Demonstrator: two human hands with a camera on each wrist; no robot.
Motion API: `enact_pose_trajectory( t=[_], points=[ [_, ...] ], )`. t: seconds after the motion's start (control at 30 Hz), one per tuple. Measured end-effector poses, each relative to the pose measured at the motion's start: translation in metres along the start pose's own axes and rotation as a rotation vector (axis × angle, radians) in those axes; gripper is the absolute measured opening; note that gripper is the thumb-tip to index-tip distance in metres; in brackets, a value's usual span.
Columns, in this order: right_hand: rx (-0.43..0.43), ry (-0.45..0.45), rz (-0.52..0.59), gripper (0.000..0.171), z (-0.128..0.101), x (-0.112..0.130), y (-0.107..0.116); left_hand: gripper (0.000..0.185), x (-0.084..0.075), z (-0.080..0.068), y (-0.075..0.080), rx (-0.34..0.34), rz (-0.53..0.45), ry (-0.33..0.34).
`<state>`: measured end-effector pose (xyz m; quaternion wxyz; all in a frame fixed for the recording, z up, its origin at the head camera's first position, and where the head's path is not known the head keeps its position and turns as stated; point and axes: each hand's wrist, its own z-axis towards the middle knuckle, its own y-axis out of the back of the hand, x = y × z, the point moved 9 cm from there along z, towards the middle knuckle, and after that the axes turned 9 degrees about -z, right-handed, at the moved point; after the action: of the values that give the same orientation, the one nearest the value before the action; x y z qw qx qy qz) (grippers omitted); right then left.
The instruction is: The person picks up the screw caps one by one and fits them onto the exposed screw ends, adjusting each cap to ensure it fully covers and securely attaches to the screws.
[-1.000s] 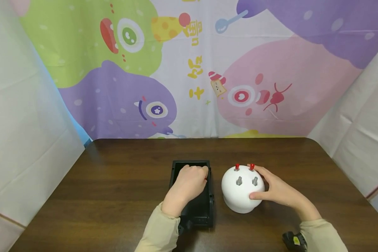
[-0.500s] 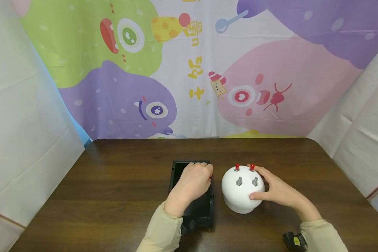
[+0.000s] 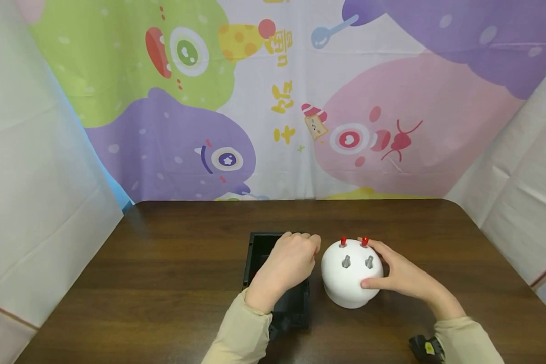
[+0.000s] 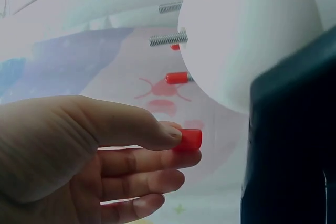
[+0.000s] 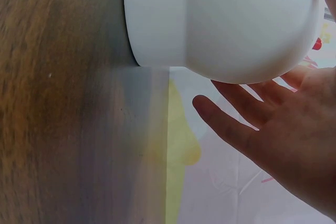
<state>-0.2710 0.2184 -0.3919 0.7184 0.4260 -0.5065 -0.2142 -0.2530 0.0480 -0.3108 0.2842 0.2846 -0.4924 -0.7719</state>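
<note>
A white dome (image 3: 348,285) stands on the brown table (image 3: 173,263), right of a black tray (image 3: 256,253). Two of its studs wear red caps (image 3: 343,241); two grey threaded studs (image 3: 346,261) are bare. My left hand (image 3: 311,245) hovers over the tray's right edge, close to the dome's left side. In the left wrist view it (image 4: 181,140) pinches a red cap (image 4: 190,139) between thumb and forefinger. My right hand (image 3: 391,273) rests against the dome's right side, thumb at the front, fingers spread and fairly straight (image 5: 247,108).
A small black and yellow device (image 3: 425,348) lies at the table's near right edge. A colourful cartoon backdrop (image 3: 273,101) hangs behind the table, with white sheets on both sides. Bare tabletop lies left of the tray.
My left hand has moved to the right, from over the middle of the tray to its right edge near the dome. The right hand and the dome have stayed put.
</note>
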Motion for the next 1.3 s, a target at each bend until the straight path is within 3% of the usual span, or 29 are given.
enact_pose_trajectory(
  t=[0.4,0.63,0.83,1.3],
  points=[
    [0.021,-0.001,0.011,0.083,0.0,0.002,0.0,0.004,-0.018,0.008,0.006,-0.055,-0.029,-0.042],
    [0.023,0.005,0.016,0.083,-0.001,0.002,0.0,0.005,-0.028,0.011,0.006,-0.076,0.004,-0.076],
    [0.032,0.004,0.029,0.083,0.0,0.001,-0.001,0.009,-0.033,0.013,0.006,-0.064,-0.02,-0.086],
    [0.031,-0.008,0.01,0.085,0.0,-0.001,-0.002,0.006,-0.041,0.016,0.011,-0.144,0.024,-0.142]
  ],
)
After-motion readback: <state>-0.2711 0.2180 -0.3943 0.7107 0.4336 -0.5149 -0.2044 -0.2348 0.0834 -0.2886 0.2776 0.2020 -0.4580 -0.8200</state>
